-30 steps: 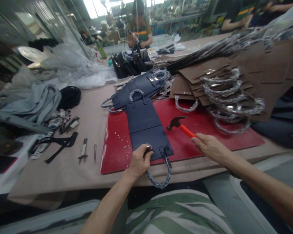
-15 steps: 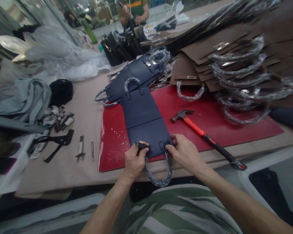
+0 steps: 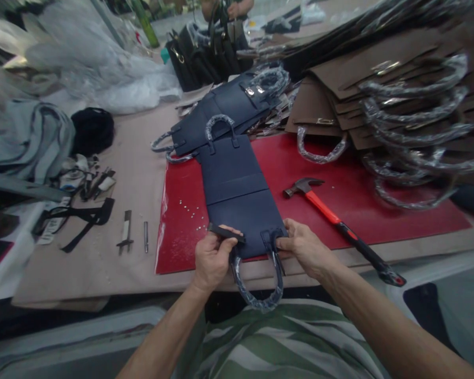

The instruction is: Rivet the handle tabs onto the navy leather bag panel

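A navy leather bag panel (image 3: 237, 197) lies flat on a red cutting mat (image 3: 395, 226), its plastic-wrapped handle (image 3: 256, 295) hanging over the mat's near edge. My left hand (image 3: 213, 260) pinches a small dark leather strap (image 3: 226, 231) just above the panel's near corner. My right hand (image 3: 304, 247) grips the panel's near edge at the handle's tab (image 3: 274, 239). Small metal studs (image 3: 189, 210) are scattered on the mat left of the panel. A hammer with a red and black grip (image 3: 332, 216) lies on the mat to the right of my right hand.
A second navy panel (image 3: 221, 110) lies beyond the first. Brown leather panels with wrapped handles (image 3: 379, 105) are piled at right. Small tools (image 3: 125, 231) lie on the tan table (image 3: 134, 179) at left. Black bags (image 3: 197, 58) and a co-worker's hand (image 3: 237, 8) are at the back.
My right hand has put the hammer down on the mat and moved to the panel's near edge. My left hand now shows the dark strap. The view has tilted down.
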Available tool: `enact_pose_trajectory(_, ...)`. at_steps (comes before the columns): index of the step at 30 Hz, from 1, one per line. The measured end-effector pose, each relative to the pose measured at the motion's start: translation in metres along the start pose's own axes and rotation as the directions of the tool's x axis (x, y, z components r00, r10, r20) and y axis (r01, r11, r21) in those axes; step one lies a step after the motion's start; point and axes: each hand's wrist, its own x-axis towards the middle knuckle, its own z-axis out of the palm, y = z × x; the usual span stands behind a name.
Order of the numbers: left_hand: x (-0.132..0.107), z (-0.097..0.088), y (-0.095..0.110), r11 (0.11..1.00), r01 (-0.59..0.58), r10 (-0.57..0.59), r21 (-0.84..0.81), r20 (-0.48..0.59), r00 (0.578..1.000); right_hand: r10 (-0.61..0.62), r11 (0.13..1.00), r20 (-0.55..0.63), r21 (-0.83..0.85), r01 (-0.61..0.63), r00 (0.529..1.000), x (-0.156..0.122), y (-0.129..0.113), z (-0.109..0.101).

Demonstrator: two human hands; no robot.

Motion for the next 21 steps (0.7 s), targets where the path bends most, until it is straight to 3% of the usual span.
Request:
enact_pose_trajectory(2, 0.0021, 0.0006, 0.0008, 0.987, 0.079, -0.083, -0.14, -0.023, 0.996, -0.005, 1.0, 0.008, 0.008, 0.005, 1.0, 0.0029, 0.0025, -0.0013)
enact_pose_trajectory(4, 0.0039, 0.0019, 0.0015, 0.982, 0.091, -0.093, -0.165, -0.006, 0.996, -0.008, 1.0, 0.015, 0.023, 0.008, 1.0, 0.0046, 0.0037, -0.0018)
enact_pose_trajectory(11, 0.0017, 0.005, -0.0014, 0.995, -0.062, 0.055, 0.078, 0.081, 0.995, 0.0, 0.999, 0.014, 0.053, 0.0, 1.0, 0.005, 0.0034, -0.0004)
enact_pose_trajectory(21, 0.0016, 0.0077, 0.002, 0.951, -0.236, 0.222, 0.2, 0.09, 0.971, -0.045, 0.999, 0.014, 0.027, 0.045, 0.999, 0.0062, 0.0062, -0.0009)
